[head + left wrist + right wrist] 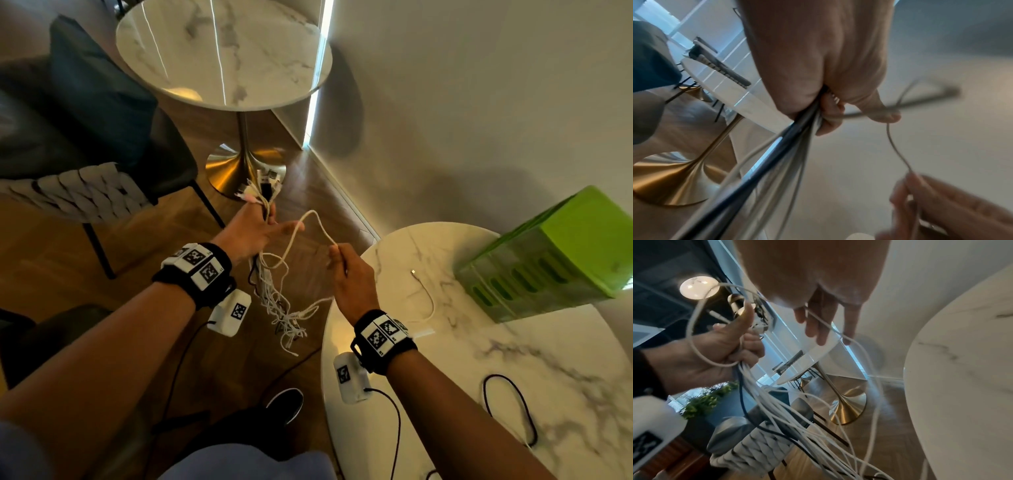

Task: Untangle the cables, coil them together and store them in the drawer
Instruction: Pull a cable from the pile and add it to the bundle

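My left hand (269, 221) (828, 110) grips a bundle of cables (279, 301), mostly white with one dark, over the floor; their plugs (263, 185) stick up above the fist. In the right wrist view the left hand (725, 350) is curled round the bundle (777, 402). One white cable (313, 216) (896, 146) arcs from that hand to my right hand (337, 251) (920, 203), which pinches it between thumb and fingers (818, 324). The green drawer unit (555, 253) stands on the marble table (513, 359) at right.
A short white cable (426, 294) and a black cable loop (510, 407) lie on the near table. A second round marble table (222, 51) on a gold base (239, 168) stands ahead, a woven-back chair (78, 195) at left, and a wall at right.
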